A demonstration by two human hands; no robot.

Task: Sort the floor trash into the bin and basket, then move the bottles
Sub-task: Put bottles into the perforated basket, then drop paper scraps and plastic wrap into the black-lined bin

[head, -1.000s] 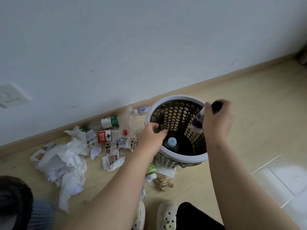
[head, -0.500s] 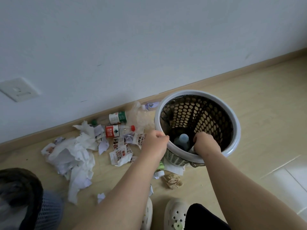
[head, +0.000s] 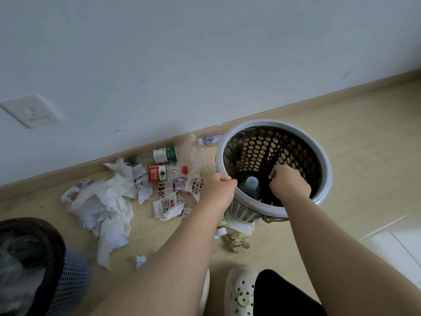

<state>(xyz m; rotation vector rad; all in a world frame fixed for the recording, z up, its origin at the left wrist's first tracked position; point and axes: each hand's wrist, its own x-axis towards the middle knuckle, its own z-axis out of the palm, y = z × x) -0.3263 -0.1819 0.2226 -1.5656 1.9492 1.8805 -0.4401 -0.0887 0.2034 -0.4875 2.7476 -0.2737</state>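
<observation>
Far left stands the mesh bin (head: 70, 279), dark-lined. Next to it crumpled paper (head: 102, 201) heaps on the floor, with a green-label bottle (head: 164, 155) and a red-label bottle (head: 167, 172) lying near the skirting. The left hand (head: 218, 185) curls over the near rim of the white basket (head: 268, 123), steadying it. Inside is a blue-capped bottle (head: 251, 183). The right hand (head: 289, 183) is down in the basket, fingers curled; whether it holds anything I cannot tell. Best to brace the rim and let bottles go low, so the light basket doesn't tip.
</observation>
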